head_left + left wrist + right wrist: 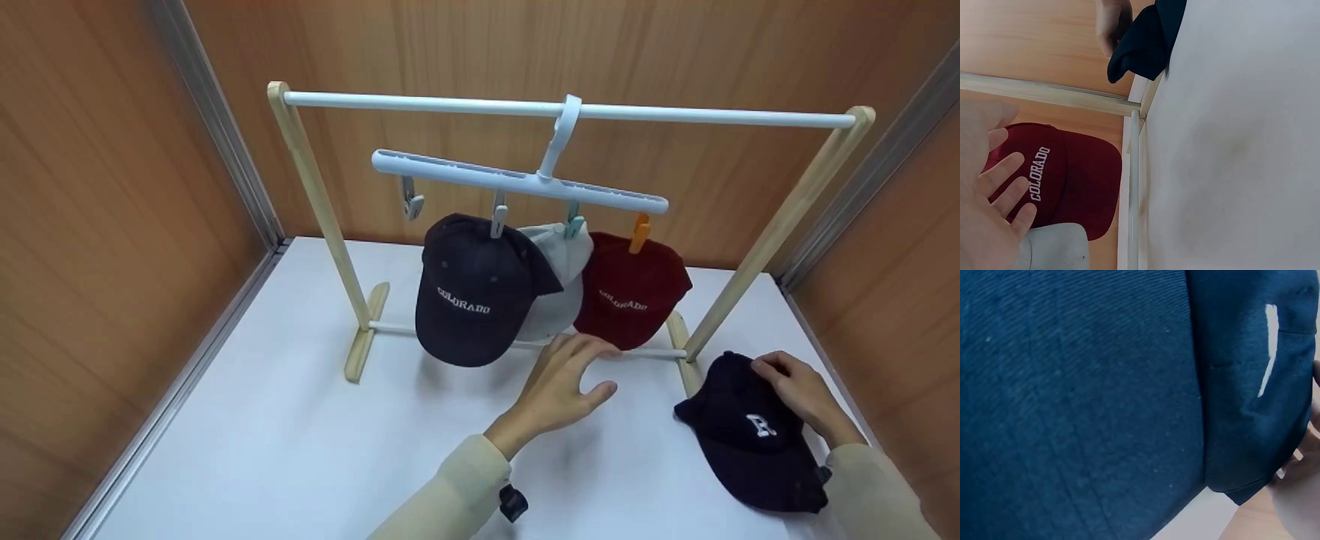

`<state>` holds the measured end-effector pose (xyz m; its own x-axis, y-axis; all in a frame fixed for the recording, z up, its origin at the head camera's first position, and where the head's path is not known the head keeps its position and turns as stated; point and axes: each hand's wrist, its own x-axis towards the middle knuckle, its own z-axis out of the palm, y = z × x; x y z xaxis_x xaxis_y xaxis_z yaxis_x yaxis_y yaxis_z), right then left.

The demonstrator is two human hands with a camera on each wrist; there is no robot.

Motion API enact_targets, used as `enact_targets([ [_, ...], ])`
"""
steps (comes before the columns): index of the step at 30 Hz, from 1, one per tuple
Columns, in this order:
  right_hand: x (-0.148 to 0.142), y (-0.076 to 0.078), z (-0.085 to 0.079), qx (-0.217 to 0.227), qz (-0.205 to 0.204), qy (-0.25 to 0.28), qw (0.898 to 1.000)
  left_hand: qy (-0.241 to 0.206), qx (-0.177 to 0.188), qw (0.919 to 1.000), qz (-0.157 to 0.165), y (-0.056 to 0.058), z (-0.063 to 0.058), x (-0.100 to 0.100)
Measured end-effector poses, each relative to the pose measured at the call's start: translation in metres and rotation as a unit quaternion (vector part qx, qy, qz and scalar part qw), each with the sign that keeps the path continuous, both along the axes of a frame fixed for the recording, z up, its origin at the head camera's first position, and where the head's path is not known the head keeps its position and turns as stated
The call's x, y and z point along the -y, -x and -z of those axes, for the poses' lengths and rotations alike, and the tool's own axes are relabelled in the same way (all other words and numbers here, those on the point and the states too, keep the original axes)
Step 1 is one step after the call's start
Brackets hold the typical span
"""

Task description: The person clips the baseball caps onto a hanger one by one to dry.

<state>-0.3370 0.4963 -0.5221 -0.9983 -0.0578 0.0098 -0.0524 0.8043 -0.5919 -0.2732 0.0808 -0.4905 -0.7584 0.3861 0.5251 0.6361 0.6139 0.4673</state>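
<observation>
At the right, my right hand (806,390) pinches the top of a dark navy baseball cap (750,409) with a white letter R, its brim pointing down. That cap fills most of the right wrist view. My left hand (559,382) holds nothing; its fingers and thumb are spread, just below and in front of the hanging caps. A dark red cap (630,296) hangs from an orange clip (640,233). Left of it hang a pale grey cap (551,315), partly hidden, and a dark COLORADO cap (472,292). In the left wrist view the left fingers overlap the red cap (1089,174).
A light blue clip hanger (480,177) hangs tilted from the white bar (712,115) of a wooden-legged rack. Its leftmost grey clip (411,201) holds nothing. Wood-grained panels (105,225) enclose the white table (262,420) at the back and sides.
</observation>
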Motion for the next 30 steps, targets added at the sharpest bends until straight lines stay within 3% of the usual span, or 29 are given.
enact_targets([
  [11, 0.0, -0.012, -0.003, 0.018, -0.011, 0.012, 1.0, 0.005, 0.004, 1.0, 0.006, -0.006, 0.0, 0.004],
  [22, -0.002, -0.023, -0.016, 0.042, -0.075, 0.068, 0.994, 0.008, 0.017, 0.9998, 0.009, -0.007, 0.002, 0.002],
  [30, 0.005, -0.026, -0.023, 0.051, -0.097, 0.08, 0.991, 0.003, 0.024, 0.9996, 0.013, -0.004, 0.005, 0.001],
])
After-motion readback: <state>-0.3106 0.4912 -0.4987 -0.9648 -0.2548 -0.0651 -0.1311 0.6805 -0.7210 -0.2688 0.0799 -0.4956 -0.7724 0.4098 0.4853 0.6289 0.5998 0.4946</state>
